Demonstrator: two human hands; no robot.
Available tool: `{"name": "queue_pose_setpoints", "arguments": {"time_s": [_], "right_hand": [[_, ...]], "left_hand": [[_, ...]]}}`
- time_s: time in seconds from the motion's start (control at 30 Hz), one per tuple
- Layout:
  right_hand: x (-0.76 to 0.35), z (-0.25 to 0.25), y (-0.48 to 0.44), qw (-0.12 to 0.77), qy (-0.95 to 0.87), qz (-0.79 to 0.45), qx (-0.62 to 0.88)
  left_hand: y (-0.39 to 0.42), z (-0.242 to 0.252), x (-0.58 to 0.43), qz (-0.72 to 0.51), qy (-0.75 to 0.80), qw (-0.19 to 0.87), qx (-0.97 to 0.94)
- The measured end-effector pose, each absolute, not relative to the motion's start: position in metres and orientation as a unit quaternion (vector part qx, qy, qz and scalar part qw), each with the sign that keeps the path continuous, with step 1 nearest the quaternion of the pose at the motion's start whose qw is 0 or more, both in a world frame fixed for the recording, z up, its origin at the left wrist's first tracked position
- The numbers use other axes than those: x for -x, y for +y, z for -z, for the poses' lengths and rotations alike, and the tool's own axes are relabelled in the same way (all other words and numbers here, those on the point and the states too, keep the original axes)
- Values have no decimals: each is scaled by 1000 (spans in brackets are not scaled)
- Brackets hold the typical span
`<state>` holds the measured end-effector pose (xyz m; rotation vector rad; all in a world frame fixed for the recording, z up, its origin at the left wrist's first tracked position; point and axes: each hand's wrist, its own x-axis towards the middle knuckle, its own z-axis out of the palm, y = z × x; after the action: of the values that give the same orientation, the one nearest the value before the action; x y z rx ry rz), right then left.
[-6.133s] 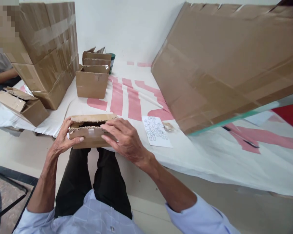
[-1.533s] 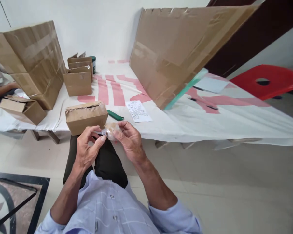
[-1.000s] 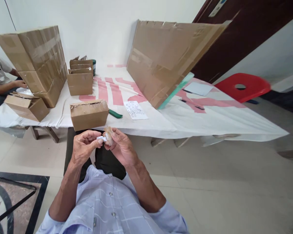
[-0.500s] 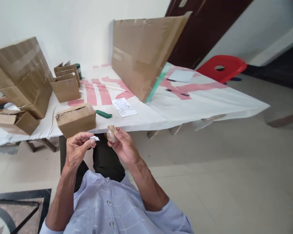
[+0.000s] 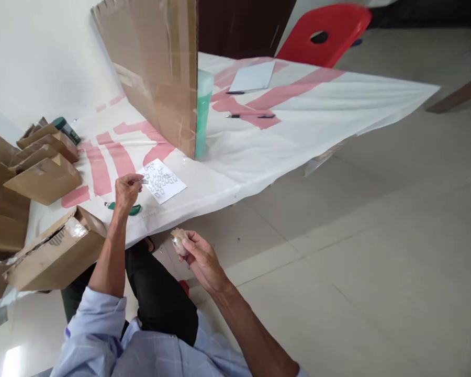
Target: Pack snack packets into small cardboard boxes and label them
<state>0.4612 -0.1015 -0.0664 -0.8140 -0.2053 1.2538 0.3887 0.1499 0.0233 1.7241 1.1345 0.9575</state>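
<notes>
Two bare hands at work; left hand (image 5: pixel 126 191) is out over the far table edge, thumb & forefinger pinched on a tiny pale bit (image 5: pixel 144 181), just left of a white paper sheet w/ small dark marks (image 5: pixel 164 182); right hand (image 5: pixel 199 255) is nearer, below table level, fingers curled round a small crumpled clear plastic packet (image 5: pixel 178 242); green-handled tool (image 5: pixel 135 210) lies on the cloth just beside left hand.

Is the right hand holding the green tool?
No, the right hand holds a small crumpled clear bag; the green-handled tool lies on the white-covered table beside the left hand.

Cardboard box (image 5: pixel 55 256) looks matt, paper sheet (image 5: pixel 163 181) smooth, floor tiles (image 5: pixel 377 235) glossy.
</notes>
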Motion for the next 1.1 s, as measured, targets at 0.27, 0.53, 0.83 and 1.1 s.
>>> {"name": "queue_pose_setpoints", "arguments": {"time_s": [0.27,0.53,0.83,1.1], "right_hand": [[-480,96,-97,714,-26,-587,380],[-487,100,-94,697,4,-610,378],[-484,101,-94,698,-5,-616,365],[-484,95,-94,705,-21,-611,359]], "left_hand": [[237,13,-455,-289,452,358,-765],[257,19,-495,-188,388,313,-847],[255,21,-505,-114,353,229,-900],[249,13,-497,-81,343,141,-925]]}}
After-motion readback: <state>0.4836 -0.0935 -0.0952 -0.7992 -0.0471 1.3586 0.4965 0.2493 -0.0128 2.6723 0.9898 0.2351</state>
